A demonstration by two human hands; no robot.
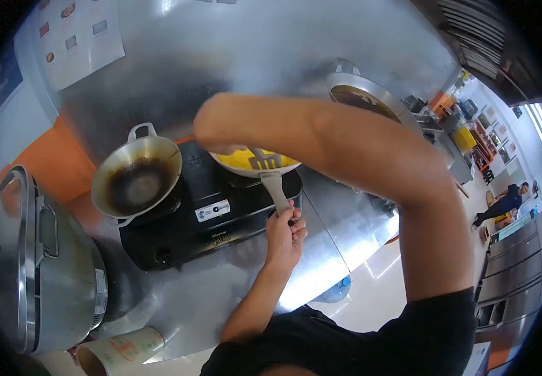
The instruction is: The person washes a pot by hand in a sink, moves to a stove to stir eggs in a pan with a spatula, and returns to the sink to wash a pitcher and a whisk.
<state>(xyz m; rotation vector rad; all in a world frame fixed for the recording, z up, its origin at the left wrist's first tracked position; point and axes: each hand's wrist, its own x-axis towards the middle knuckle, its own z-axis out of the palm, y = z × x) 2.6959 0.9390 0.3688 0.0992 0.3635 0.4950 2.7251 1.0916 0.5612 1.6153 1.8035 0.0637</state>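
Note:
My left hand (285, 235) is closed around the light handle (275, 191) of a frying pan (246, 170) on the gas stove (199, 229). Yellow food (236, 158), which looks like egg, covers the part of the pan that shows. A grey slotted spatula (265, 160) dips into it, its handle running up behind my right forearm. That arm arches across the view, with my right hand (216, 128) bent down over the pan's far left side. Its fingers are mostly hidden, but they appear closed on the spatula.
A browned wok (136, 178) sits on the left burner. Far left stands a large lidded metal cooker (64, 269), near a paper-like tube (120, 351). Behind my right arm is a big pan of dark liquid (371, 94). Another person (506, 203) is far right.

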